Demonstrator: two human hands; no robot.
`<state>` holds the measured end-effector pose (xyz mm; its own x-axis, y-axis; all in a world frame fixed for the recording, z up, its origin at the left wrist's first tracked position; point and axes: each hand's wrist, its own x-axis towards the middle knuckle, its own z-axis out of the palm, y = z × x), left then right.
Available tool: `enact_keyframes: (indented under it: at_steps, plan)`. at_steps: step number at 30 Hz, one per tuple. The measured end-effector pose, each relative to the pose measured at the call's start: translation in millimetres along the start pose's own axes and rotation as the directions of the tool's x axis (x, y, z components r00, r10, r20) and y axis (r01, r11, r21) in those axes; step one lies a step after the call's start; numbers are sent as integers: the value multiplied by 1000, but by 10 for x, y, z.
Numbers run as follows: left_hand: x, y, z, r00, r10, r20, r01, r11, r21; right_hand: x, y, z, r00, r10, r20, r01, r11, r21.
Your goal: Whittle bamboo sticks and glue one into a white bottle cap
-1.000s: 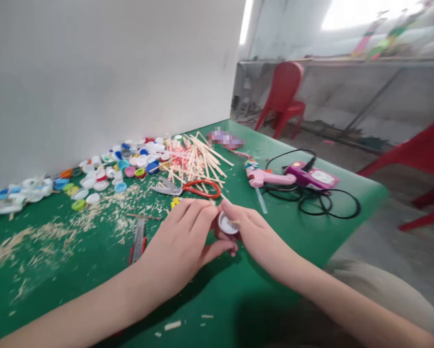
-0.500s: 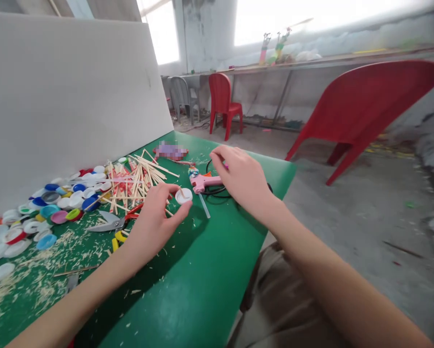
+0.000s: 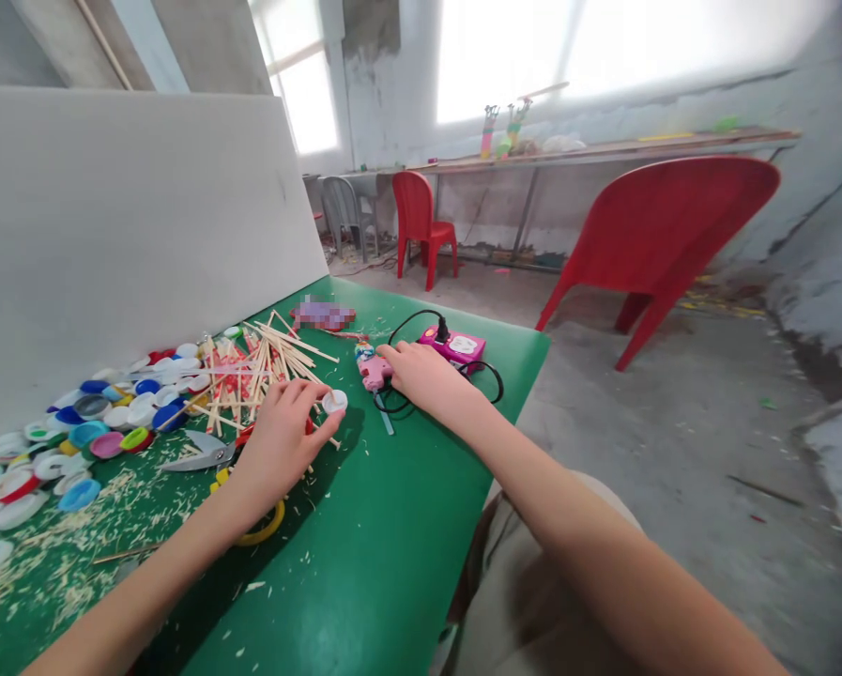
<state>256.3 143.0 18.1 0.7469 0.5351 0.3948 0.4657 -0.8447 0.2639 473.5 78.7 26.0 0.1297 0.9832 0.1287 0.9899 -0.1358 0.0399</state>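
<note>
My left hand (image 3: 280,434) pinches a white bottle cap (image 3: 334,402) between thumb and fingertips, its hollow side in view with a small piece of stick in it. To the right, my right hand (image 3: 426,377) is closed over a pink glue gun (image 3: 374,372) lying on the green table (image 3: 364,535); the hand hides the gun's rear part. A translucent glue stick (image 3: 385,417) juts from the gun towards me. Beyond the right hand is a magenta power strip (image 3: 463,347) with a black plug and cord.
Left of my left hand lie wooden sticks (image 3: 272,349), bottle caps (image 3: 107,445) in mixed colours, red-handled pruning shears (image 3: 206,453), yellow-handled scissors (image 3: 269,528) and wood shavings. A white board (image 3: 131,235) stands behind them. Red chairs (image 3: 646,235) are beyond the table.
My right hand has come down from above the glue gun and closed on it. The left hand still holds the cap. The camera view has shifted, uncovering the power strip.
</note>
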Motion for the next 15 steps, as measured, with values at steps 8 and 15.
enact_keyframes:
  at_steps: [8, 15]
  plan:
    - [-60, -153, -87, 996, 36, -84, -38, 999, -20, 164, -13, 2, 1000, 26, 15, -27, 996, 86]
    - [-104, -349, -127, 1000, 10, 18, -6, 976, -218, -120, 112, -216, 1000, 29, 4, -27, 868, 496]
